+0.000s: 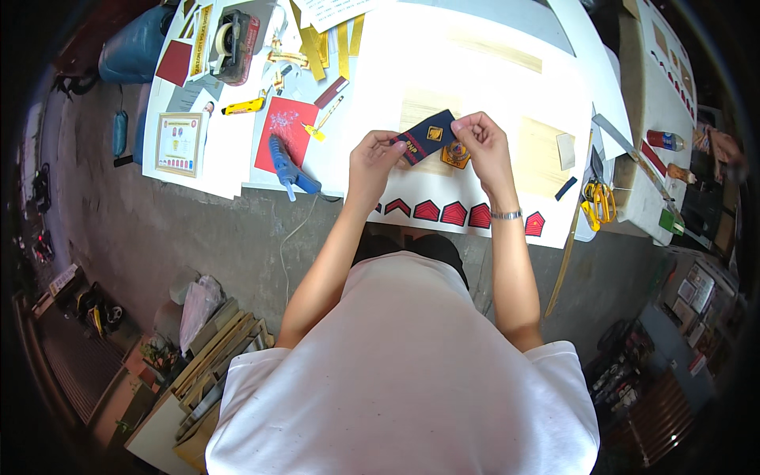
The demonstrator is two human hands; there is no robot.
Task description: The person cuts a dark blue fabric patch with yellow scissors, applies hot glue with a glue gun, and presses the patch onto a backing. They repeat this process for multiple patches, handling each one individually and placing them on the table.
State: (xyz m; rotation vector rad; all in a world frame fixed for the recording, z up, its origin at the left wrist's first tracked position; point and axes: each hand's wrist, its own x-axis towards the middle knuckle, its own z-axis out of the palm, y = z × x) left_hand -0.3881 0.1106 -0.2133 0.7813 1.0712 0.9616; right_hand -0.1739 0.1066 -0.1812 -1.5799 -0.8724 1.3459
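Note:
Between my two hands, above the white board, I hold a dark navy cloth patch (428, 137) with a gold emblem and red lettering. My left hand (375, 162) pinches its left end, and my right hand (484, 148) pinches its upper right corner. Partly hidden under the patch lies an orange and dark badge (455, 156), near my right fingers. The white board (475, 87) bears pale wood-grain panels. Along its near edge runs a row of red chevron patches (454, 214), some covered by my right wrist.
Left on the table are a blue glue gun (286, 166), a red sheet (275, 119), a yellow cutter (244, 106), a tape dispenser (236, 47) and a framed certificate (179, 143). Yellow-handled scissors (599, 198) and a metal ruler (621, 138) lie at the right. A small navy strip (565, 188) rests nearby.

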